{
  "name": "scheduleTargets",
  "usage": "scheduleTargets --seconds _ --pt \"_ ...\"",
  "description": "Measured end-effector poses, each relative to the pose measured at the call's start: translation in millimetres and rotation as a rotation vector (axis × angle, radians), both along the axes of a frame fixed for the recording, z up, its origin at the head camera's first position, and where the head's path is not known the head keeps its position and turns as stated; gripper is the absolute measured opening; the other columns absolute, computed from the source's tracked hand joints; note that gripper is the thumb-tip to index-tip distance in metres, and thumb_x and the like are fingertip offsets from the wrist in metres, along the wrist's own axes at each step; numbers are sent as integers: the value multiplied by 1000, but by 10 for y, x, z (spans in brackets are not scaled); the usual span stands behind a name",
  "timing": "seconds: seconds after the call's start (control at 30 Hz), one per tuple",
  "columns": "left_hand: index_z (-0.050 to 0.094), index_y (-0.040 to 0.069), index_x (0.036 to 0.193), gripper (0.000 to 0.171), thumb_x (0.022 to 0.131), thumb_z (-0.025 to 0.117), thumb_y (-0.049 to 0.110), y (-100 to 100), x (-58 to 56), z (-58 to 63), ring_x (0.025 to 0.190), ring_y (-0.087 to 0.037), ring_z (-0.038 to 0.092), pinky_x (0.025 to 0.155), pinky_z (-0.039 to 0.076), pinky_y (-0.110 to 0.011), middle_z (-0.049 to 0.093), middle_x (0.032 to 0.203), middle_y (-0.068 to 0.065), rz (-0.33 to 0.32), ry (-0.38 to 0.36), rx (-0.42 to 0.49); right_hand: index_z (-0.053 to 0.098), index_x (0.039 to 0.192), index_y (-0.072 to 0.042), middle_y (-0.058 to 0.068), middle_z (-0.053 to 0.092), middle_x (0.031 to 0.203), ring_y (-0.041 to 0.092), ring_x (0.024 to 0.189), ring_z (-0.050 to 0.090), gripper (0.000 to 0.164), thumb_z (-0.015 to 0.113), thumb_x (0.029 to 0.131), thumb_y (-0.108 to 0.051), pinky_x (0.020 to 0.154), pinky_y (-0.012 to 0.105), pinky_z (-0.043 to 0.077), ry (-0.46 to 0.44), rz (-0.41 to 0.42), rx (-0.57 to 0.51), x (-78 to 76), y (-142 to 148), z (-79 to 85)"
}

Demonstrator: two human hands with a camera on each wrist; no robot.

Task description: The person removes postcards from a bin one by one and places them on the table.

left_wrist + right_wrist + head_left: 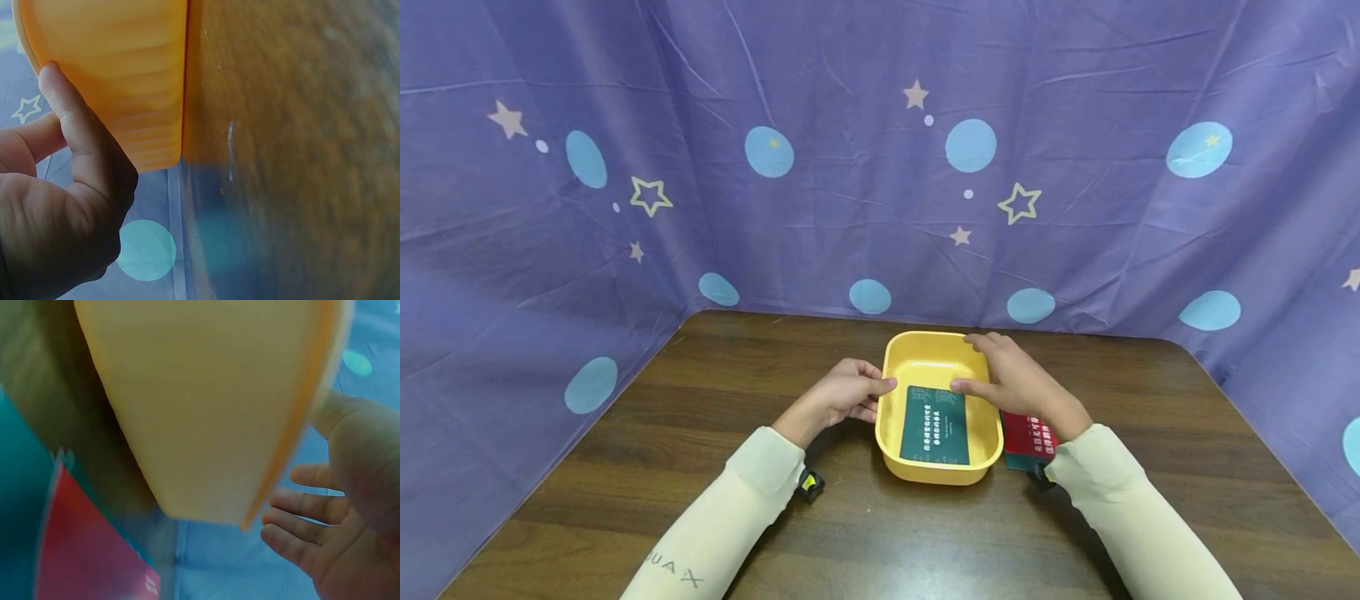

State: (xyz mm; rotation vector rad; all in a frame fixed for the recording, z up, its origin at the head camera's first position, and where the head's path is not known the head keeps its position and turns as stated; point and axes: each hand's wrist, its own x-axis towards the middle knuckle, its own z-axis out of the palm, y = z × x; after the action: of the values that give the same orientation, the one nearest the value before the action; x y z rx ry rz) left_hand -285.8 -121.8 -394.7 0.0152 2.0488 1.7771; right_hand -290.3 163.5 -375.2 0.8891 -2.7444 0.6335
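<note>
Nearest in, two pale sleeves, the left one and the right one, are reaching in over a dark wood counter. Ahead of them the yellow tray is sitting upright at mid-counter, its long axis running away from the person, one rounded short end facing the sleeves and the other facing the backdrop. Inside, toward the tray's near end, a green card is lying print side up, its long axis running the same way, near to far, with its white lines of print following along.

Just beside the tray on the right, a red card is lying over a second green piece; the right wrist is hiding part of that pair, so I'm not able to tell how far they extend. Now the hands! The left hand is pinching the tray's left wall, thumb hooking over the rim, fingers bracing outside: a narrow grip. The right hand is hovering at the far right rim, grip spread wide, holding nothing, thumb stretching inward above the tray. Farthest back, a purple curtain is hanging behind everything, showing stars and blue ovals.
</note>
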Motion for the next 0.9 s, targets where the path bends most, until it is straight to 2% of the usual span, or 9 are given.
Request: scheduleTargets --seconds 0.1,0.4,0.63,0.9 --pt "51 -2 106 28 93 68 15 1 8 19 57 -16 61 52 59 -28 61 82 -13 -2 1 -3 46 140 -2 16 53 126 28 112 49 82 71 83 -56 96 46 48 -7 24 1 29 -83 -27" --pt "49 -2 107 27 94 67 14 3 18 34 56 -15 60 52 59 -28 59 80 -12 -9 -2 3 44 141 -1 15 51 135 29 123 47 86 73 81 -56 105 46 42 -41 49 76 72 -235 -100" --pt "50 -2 106 28 93 68 14 1 9 17 55 -14 60 51 59 -27 60 80 -12 -7 4 1 45 143 -5 12 53 135 27 123 48 88 75 78 -57 106 45 41 -123 56 168 77 -299 -144" --pt "50 -2 107 27 93 67 14 -5 7 35 57 -16 61 52 59 -28 59 82 -12 -15 -4 -9 47 144 -11 2 58 132 16 117 52 95 71 72 -69 108 46 35 -126 101 286 74 -310 -165"
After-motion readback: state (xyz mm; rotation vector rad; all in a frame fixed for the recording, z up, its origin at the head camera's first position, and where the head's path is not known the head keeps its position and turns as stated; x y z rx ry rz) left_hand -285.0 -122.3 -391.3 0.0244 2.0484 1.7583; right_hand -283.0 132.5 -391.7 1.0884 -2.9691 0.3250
